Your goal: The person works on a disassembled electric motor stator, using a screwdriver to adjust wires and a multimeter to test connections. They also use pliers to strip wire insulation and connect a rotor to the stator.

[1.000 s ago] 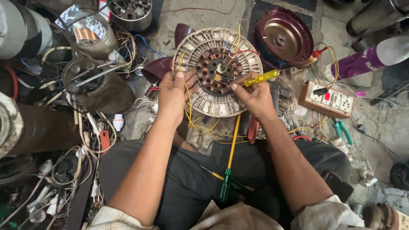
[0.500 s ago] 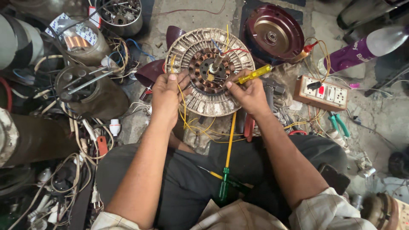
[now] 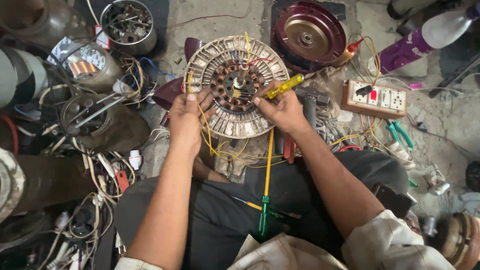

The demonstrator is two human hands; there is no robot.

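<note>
I sit on the floor [image 3: 220, 30] with the round fan stator [image 3: 237, 86] lying flat just past my knees, close enough that both hands reach its winding ring without stretching. My left hand [image 3: 186, 120] rests on the near-left rim, fingers curled onto it and pinching the yellow wire [image 3: 202, 117] that loops down off the edge toward my lap, which keeps the lead taut and the stator from turning. My right hand [image 3: 281, 106] is closed around a yellow-handled screwdriver [image 3: 285, 85], its handle sticking up and out to the right while the tip end points in toward the copper coils [image 3: 235, 102] near the middle shaft; the tip itself is hidden behind my fingers. A long yellow tester with a green end [image 3: 266, 186] lies across my dark trousers, parked within easy reach. To the right of the stator, a switchboard with sockets [image 3: 381, 98] sits on the floor, and green-handled pliers [image 3: 400, 134] lie just beyond it. The maroon fan cover [image 3: 307, 35] is set aside past the stator, open face up. On my left stand a tin of loose parts [image 3: 127, 26] and tangled cables [image 3: 95, 170].
</note>
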